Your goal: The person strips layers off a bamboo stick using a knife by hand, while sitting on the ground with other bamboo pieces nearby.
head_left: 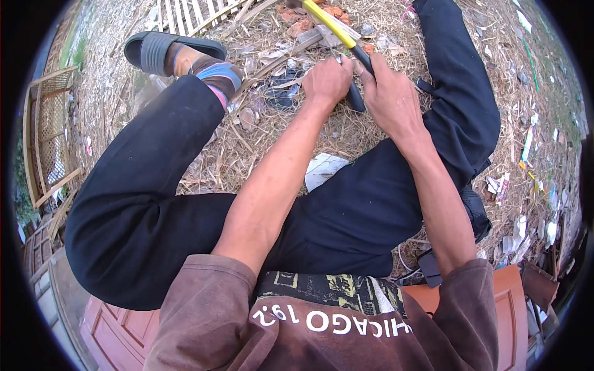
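Observation:
My right hand (391,93) is closed around the black grip of a hammer (334,26) with a yellow shaft. The shaft slants up and left, and its dark head is cut off by the top edge. Beside it, my left hand (328,81) is closed in a fist on a black-handled tool (355,98). That handle's rounded end sticks out below the fist, next to my right fingers; the tool's working end is hidden. Beyond my hands, pieces of wood (314,41) lie on the straw-strewn ground, partly behind the hammer.
My bent legs (142,185) in dark trousers frame the work spot, with a sandalled foot (179,55) at left. Wooden slats (193,13) lie at the far left. A white scrap (323,170) is near my thigh; litter (498,185) is scattered right. Reddish panels (117,331) are behind me.

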Demonstrator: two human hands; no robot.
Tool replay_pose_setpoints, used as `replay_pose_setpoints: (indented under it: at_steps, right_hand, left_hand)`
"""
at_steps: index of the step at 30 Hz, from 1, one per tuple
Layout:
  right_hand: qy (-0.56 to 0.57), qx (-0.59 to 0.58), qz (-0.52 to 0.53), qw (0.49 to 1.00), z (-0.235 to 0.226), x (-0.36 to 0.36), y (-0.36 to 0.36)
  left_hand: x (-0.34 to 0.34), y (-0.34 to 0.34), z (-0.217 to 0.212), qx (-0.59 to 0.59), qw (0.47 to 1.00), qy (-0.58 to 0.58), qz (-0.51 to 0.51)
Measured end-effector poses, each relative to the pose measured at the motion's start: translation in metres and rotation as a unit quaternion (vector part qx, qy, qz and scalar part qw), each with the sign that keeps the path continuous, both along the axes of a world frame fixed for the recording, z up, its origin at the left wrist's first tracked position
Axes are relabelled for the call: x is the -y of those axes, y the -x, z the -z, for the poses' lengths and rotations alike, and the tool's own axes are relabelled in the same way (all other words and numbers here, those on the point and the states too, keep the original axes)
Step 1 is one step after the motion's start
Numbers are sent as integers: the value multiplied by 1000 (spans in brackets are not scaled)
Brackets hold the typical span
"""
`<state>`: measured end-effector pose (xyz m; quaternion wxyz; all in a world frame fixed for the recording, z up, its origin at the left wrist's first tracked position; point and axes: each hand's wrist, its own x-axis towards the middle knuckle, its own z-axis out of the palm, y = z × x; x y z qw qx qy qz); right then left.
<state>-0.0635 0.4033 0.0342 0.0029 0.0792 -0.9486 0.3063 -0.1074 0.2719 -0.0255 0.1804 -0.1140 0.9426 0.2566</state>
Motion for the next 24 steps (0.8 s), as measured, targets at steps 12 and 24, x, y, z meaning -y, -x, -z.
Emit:
replay_pose_setpoints:
  at_steps: [12,24]
  right_hand:
    - [79,-2,11,997,0,-3,-1]
    - [114,-29,22,993,8,-2,-4]
  left_hand:
    - [-1,2,-2,-6,1000,16,1]
    - [0,3,0,2,1000,19,6]
